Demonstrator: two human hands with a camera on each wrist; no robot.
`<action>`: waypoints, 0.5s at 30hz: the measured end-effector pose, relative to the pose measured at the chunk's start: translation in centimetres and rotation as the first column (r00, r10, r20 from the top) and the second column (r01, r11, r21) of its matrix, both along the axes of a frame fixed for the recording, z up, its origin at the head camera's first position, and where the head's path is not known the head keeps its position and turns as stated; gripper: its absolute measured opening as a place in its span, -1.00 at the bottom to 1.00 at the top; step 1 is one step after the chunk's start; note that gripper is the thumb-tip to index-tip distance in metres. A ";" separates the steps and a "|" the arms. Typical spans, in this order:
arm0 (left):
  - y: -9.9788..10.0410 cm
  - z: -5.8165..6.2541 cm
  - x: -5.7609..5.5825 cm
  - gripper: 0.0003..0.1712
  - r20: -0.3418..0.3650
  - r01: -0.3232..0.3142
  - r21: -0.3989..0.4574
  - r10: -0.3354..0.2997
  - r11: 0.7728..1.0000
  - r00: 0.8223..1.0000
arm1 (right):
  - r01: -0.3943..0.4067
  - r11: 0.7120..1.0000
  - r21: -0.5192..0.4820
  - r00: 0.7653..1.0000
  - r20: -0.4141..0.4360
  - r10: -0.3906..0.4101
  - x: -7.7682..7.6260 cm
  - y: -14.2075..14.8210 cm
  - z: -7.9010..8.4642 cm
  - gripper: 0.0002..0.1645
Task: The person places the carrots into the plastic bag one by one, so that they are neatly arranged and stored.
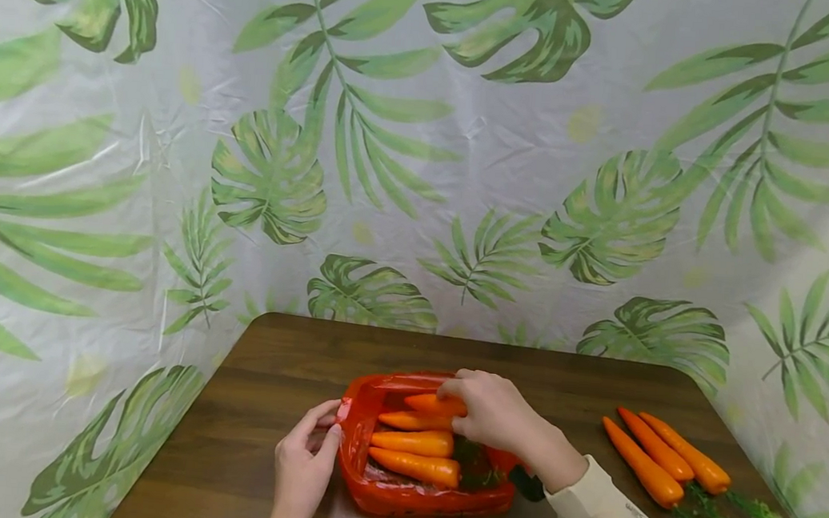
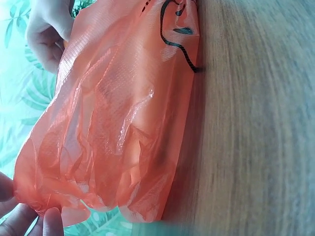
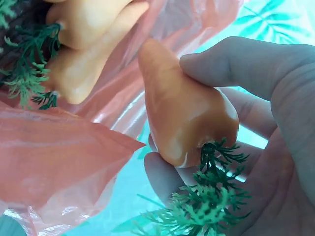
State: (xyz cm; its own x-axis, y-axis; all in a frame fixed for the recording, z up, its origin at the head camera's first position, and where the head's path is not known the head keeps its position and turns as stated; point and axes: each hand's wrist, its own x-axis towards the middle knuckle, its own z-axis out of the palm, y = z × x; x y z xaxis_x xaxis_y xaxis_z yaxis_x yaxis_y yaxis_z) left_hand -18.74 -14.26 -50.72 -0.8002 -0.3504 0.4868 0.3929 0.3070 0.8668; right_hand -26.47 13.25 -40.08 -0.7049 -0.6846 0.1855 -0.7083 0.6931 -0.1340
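A red plastic bag (image 1: 433, 503) stands with its mouth spread open on the table. Three orange carrots (image 1: 412, 442) lie side by side inside it, their green tops toward the right. At the bag's left rim, my left hand (image 1: 305, 458) pinches the plastic between thumb and fingers. My right hand (image 1: 496, 411) reaches over the far right side of the bag and grips another carrot (image 3: 189, 110). In the right wrist view, the thumb lies on one side of that carrot and fingers on the other, with its feathery green top hanging by the palm.
Three more carrots (image 1: 649, 460) with green tops lie at the right of the brown wooden table (image 1: 229, 439). Behind the table hangs a leaf-patterned plastic sheet (image 1: 508, 161). A dark band (image 1: 527, 484) sits by the right wrist.
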 end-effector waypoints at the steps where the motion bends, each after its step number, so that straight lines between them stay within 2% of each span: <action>1: 0.0 0.1 0.1 -0.61 0.001 0.003 -0.001 -0.003 1.000 1.000 | -0.004 1.000 0.002 1.000 0.005 0.004 -0.1 0.0 0.0 -0.63; 8: -0.1 0.1 0.2 -0.61 0.005 0.001 -0.007 -0.001 1.000 1.000 | -0.015 1.000 -0.025 0.996 0.083 0.017 -1.1 0.1 -0.7 -0.60; 15: -0.1 0.0 0.0 -0.61 0.001 -0.009 -0.015 0.009 1.000 1.000 | -0.026 0.998 -0.060 0.995 0.089 0.032 -2.1 0.1 -1.3 -0.62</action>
